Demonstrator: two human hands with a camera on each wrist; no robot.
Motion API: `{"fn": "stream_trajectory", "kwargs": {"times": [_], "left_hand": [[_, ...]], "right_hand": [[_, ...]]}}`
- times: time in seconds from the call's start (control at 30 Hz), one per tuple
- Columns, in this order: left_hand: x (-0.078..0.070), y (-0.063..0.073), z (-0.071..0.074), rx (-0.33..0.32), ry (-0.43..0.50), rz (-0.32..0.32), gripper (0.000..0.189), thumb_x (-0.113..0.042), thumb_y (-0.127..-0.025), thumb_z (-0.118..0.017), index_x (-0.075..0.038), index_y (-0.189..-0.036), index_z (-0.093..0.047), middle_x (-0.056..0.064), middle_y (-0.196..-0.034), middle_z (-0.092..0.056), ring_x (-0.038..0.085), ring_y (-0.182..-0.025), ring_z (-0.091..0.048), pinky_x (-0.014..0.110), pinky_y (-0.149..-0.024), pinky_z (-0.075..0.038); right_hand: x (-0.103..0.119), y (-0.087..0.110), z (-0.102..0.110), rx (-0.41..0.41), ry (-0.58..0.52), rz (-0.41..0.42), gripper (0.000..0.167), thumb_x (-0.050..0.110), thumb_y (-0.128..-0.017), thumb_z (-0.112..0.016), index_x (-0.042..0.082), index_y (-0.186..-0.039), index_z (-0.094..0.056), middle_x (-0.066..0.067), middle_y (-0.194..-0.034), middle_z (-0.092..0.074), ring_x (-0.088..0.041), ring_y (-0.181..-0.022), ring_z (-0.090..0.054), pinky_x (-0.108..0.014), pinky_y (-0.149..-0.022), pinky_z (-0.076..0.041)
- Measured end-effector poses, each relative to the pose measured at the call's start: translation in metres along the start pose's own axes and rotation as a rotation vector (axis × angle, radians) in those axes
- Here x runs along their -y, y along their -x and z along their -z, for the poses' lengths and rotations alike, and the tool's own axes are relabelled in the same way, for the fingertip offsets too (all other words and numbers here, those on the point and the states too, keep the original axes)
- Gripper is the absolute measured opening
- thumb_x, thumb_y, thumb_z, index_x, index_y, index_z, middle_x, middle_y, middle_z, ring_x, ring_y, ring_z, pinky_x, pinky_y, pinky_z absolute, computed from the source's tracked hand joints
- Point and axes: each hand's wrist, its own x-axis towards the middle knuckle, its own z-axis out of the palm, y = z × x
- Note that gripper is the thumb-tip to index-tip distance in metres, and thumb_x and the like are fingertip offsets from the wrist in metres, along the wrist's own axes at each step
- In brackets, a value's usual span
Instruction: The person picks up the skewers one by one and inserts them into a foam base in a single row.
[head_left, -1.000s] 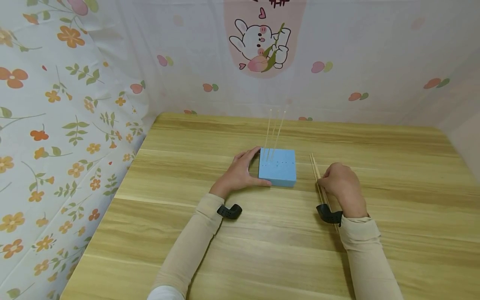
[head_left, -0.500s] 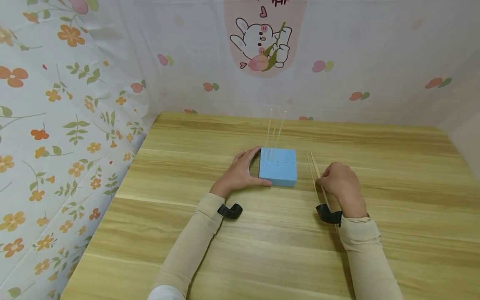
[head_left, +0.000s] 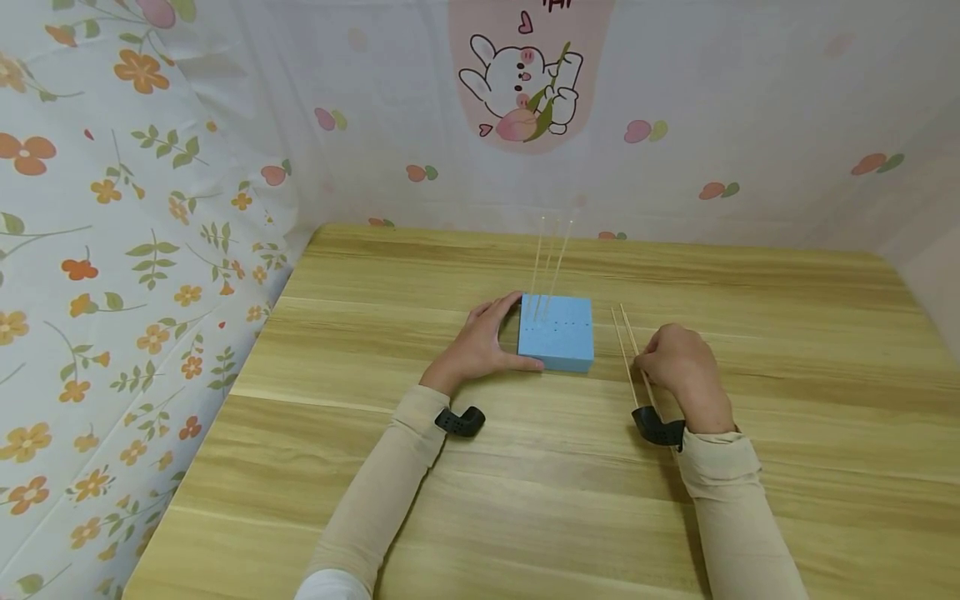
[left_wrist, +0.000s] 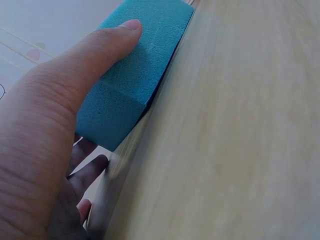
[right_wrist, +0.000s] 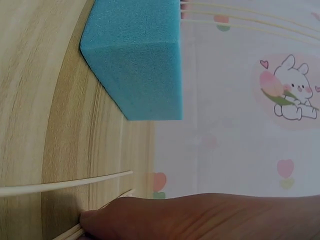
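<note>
A light blue foam block (head_left: 557,343) lies on the table, with rows of small holes in its top. Three thin bamboo skewers (head_left: 537,258) stand upright in its left back part. My left hand (head_left: 474,346) grips the block's left side, thumb on the front face (left_wrist: 142,65) and fingers round the back. To the right of the block, my right hand (head_left: 681,367) is bent over loose skewers lying on the table, its thumb and fingers at them; the fingertips are mostly hidden. One loose skewer (right_wrist: 65,186) lies apart, left of that hand.
The wood-grain table (head_left: 525,500) meets a printed white cloth (head_left: 375,100) at the back, and a flowered cloth (head_left: 150,242) hangs on the left. Each wrist carries a black curved mount (head_left: 461,422).
One loose skewer has separated to the left from those at my right hand, fanning out. My left hand and the foam block stay in place.
</note>
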Motion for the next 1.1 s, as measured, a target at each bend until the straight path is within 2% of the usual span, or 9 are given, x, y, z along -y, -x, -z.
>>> {"fn": "stream_trajectory", "kwargs": {"times": [0.27, 0.6, 0.83, 1.1], "left_hand": [[-0.0002, -0.0002, 0.0000, 0.001, -0.001, -0.002, 0.123, -0.055, -0.072, -0.092, -0.016, -0.166, -0.023, 0.001, -0.166, -0.035, 0.023, -0.154, -0.024, 0.044, -0.126, -0.009], [-0.0011, 0.0015, 0.0001, -0.008, 0.003, 0.011, 0.123, -0.057, -0.071, -0.091, -0.017, -0.166, -0.023, 0.000, -0.166, -0.035, 0.028, -0.155, -0.019, 0.049, -0.126, -0.014], [-0.0009, 0.0018, -0.0001, -0.009, 0.006, 0.003, 0.123, -0.056, -0.071, -0.092, -0.017, -0.166, -0.023, 0.001, -0.166, -0.036, 0.028, -0.155, -0.020, 0.049, -0.126, -0.013], [-0.0013, 0.0015, 0.0000, -0.012, 0.010, -0.001, 0.123, -0.055, -0.071, -0.092, -0.015, -0.165, -0.024, 0.001, -0.165, -0.036, 0.027, -0.155, -0.021, 0.048, -0.126, -0.013]], "right_hand": [[-0.0014, 0.0003, 0.0009, -0.009, 0.002, 0.002, 0.035, 0.007, -0.089, -0.064, 0.010, -0.055, -0.058, 0.001, -0.051, -0.054, -0.016, -0.050, -0.046, -0.029, -0.049, -0.035], [-0.0015, 0.0004, 0.0015, -0.011, 0.012, 0.007, 0.033, 0.007, -0.091, -0.063, 0.007, -0.057, -0.063, 0.001, -0.049, -0.055, -0.018, -0.051, -0.050, -0.030, -0.051, -0.038], [-0.0006, 0.0006, 0.0006, -0.012, 0.010, -0.011, 0.033, 0.010, -0.092, -0.068, 0.007, -0.060, -0.063, 0.002, -0.053, -0.054, -0.017, -0.052, -0.049, -0.030, -0.050, -0.038], [-0.0020, 0.0003, 0.0002, -0.021, 0.019, -0.020, 0.033, 0.011, -0.088, -0.069, 0.008, -0.057, -0.062, 0.001, -0.054, -0.052, -0.017, -0.052, -0.047, -0.029, -0.049, -0.037]]}}
